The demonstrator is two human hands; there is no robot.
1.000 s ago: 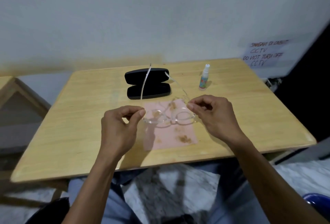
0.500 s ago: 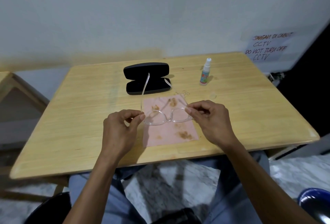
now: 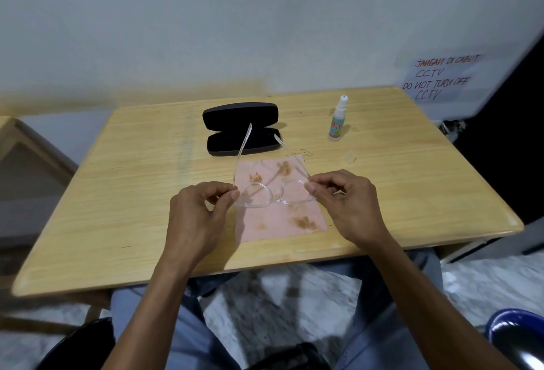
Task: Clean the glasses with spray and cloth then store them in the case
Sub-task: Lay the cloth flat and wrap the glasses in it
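Note:
Clear-framed glasses point(image 3: 272, 196) hang just above a pink cloth point(image 3: 275, 216) printed with brown marks, temples unfolded and pointing away from me. My left hand point(image 3: 198, 216) pinches the frame's left corner. My right hand point(image 3: 346, 204) pinches the right corner. A black glasses case point(image 3: 241, 129) lies open behind the cloth. To its right stands a small spray bottle point(image 3: 338, 120) with a white nozzle, uncapped.
Everything rests on a light wooden table point(image 3: 132, 193) against a white wall. A small clear cap point(image 3: 350, 158) lies near the bottle. A handwritten paper notice point(image 3: 438, 78) is on the wall at right. My knees are under the front edge.
The view has shifted slightly; both hands keep their pinch on the glasses, which sit a little lower and closer over the cloth. Case and bottle have not moved.

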